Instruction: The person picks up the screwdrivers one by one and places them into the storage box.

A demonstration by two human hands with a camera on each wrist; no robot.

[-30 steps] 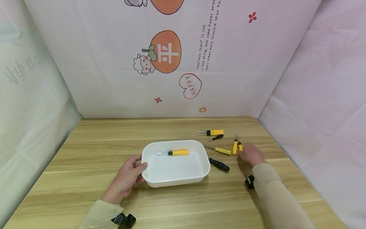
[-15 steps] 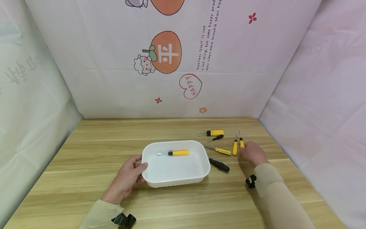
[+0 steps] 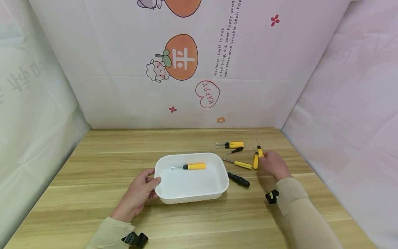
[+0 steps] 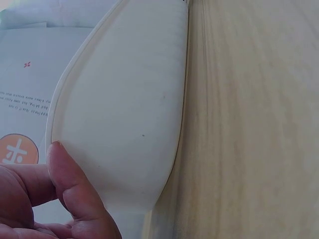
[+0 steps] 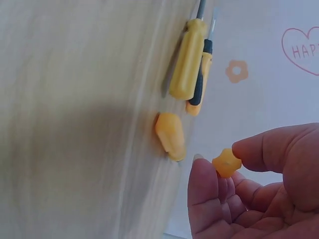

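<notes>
My left hand (image 3: 141,192) grips the left end of a white plastic tray (image 3: 192,183); in the left wrist view its thumb presses against the tray's outer wall (image 4: 119,109). Inside the tray lies a yellow-and-black screwdriver (image 3: 195,166), shaft pointing left. Over the right side of the table, my right hand (image 3: 275,164) pinches another yellow-and-black screwdriver (image 3: 260,151) by its handle, shaft pointing away. The right wrist view shows that handle's end (image 5: 227,163) between thumb and fingers. Close beside it a similar screwdriver (image 3: 255,162) lies on the table.
Between tray and right hand lie a black-handled tool (image 3: 238,180), a yellow screwdriver (image 3: 242,164) and a small black screwdriver (image 3: 234,150). Yellow-and-black screwdrivers (image 3: 234,145) lie together farther back. White printed sheets (image 3: 248,103) wall the wooden table (image 3: 118,145) at back and sides.
My right hand has raised the pinched screwdriver slightly, away from me. Its shaft swung right, then back left, and its handle now overlaps the neighbouring screwdriver in view. Left hand and tray stay put.
</notes>
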